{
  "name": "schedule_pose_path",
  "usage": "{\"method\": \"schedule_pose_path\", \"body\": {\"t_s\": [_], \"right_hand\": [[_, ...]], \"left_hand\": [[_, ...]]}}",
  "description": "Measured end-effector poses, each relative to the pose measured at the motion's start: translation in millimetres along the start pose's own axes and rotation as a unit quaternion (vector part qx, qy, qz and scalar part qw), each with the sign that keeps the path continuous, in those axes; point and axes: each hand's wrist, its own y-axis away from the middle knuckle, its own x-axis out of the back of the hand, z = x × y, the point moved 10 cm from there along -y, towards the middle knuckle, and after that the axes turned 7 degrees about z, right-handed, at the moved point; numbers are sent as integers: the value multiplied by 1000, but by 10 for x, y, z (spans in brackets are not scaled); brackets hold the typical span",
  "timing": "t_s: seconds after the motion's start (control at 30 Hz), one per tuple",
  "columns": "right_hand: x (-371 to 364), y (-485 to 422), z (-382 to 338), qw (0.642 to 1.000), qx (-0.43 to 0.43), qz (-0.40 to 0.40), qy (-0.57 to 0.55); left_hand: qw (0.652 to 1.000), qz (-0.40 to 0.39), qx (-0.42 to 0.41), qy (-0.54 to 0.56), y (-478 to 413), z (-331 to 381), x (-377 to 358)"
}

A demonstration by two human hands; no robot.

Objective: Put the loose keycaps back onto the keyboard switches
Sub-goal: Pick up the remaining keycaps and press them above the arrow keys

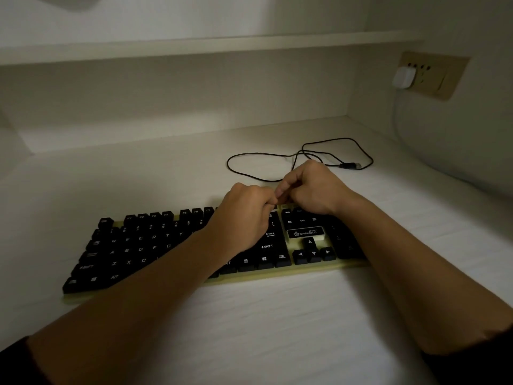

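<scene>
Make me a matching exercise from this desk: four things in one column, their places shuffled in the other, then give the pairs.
Things
1. USB plug
2. white charger
3. arrow keys
4. left hand

Places
A. in the wall socket
B. below the logo plate on the keyboard
C. loose on the desk, behind the keyboard
D. over the keyboard's top row

Pairs: 1-C, 2-A, 3-B, 4-D
</scene>
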Motion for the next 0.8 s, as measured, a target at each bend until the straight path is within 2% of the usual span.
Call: {"method": "schedule_pose_path", "body": {"t_s": [0.53,0.67,0.8], "right_hand": [[11,-4,32,999,28,14,-10],[153,-39,59,997,25,64,-31],[324,-63,72,990,45,129,16]], "left_hand": [[998,40,-8,40,32,15,50],[998,43,18,48,49,-28,80],[999,36,-9,33,32,11,66]]}}
